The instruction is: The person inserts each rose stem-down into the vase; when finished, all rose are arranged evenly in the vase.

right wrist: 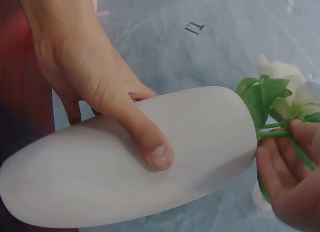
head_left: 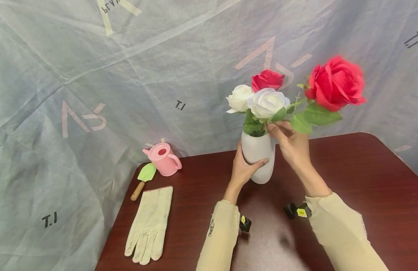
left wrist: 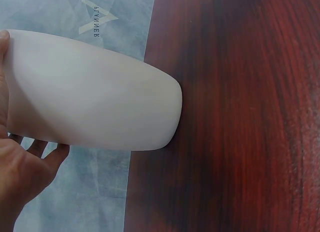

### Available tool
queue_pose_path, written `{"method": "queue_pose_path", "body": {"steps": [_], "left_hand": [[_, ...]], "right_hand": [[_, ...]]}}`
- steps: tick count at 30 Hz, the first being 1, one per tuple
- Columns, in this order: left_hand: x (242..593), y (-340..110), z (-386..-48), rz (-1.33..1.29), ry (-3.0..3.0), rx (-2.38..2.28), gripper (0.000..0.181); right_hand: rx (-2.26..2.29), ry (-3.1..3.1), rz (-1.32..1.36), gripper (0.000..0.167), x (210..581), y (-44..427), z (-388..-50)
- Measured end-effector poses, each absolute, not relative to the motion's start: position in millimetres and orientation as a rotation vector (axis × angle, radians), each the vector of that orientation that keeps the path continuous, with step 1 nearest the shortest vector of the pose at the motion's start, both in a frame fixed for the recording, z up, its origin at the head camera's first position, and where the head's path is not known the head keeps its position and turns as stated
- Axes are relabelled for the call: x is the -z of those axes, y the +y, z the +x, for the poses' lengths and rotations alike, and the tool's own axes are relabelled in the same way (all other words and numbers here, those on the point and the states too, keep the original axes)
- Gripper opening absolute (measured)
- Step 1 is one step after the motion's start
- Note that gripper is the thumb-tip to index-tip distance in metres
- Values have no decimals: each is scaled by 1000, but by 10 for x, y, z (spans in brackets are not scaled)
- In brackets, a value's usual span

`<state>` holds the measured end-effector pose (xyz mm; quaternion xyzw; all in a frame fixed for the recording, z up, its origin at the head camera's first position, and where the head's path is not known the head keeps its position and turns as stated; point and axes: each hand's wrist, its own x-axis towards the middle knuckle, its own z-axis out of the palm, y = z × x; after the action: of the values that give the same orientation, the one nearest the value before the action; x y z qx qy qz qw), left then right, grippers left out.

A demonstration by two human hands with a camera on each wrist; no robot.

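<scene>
A white vase (head_left: 258, 150) stands upright on the table, gripped by my left hand (head_left: 243, 167). The thumb (right wrist: 150, 142) lies across its near side; fingers (left wrist: 56, 154) reach round the other side. Two white roses (head_left: 268, 102) and a red rose (head_left: 267, 79) rise from its mouth. A larger red rose (head_left: 337, 84) leans out to the right above my right hand (head_left: 295, 145). At the vase's mouth, that hand pinches a green rose stem (right wrist: 275, 134) between thumb and fingers. Which bloom this stem bears is hard to tell. Leaves partly hide the vase's mouth.
On the table's left side stand a pink watering can (head_left: 165, 162) and, lying beside it, a green trowel (head_left: 146, 173) with a wooden handle. A cream work glove (head_left: 150, 226) lies in front of them. Grey sheeting (head_left: 181, 75) hangs behind the dark red table (head_left: 192, 210).
</scene>
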<state>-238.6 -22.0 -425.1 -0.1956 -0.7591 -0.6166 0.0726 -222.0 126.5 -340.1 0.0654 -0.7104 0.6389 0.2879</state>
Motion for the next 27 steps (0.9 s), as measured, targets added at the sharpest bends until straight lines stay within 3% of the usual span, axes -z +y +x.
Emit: {"method": "queue_pose_path", "body": {"steps": [12, 27], "left_hand": [[4256, -237, -2374, -581, -2276, 1851, 95], [4534, -195, -2600, -560, -2292, 1794, 102]], "right_hand": [[-1334, -2050, 165, 11, 3498, 1245, -2338], [-1652, -1941, 192, 25, 3395, 1317, -2020]]}}
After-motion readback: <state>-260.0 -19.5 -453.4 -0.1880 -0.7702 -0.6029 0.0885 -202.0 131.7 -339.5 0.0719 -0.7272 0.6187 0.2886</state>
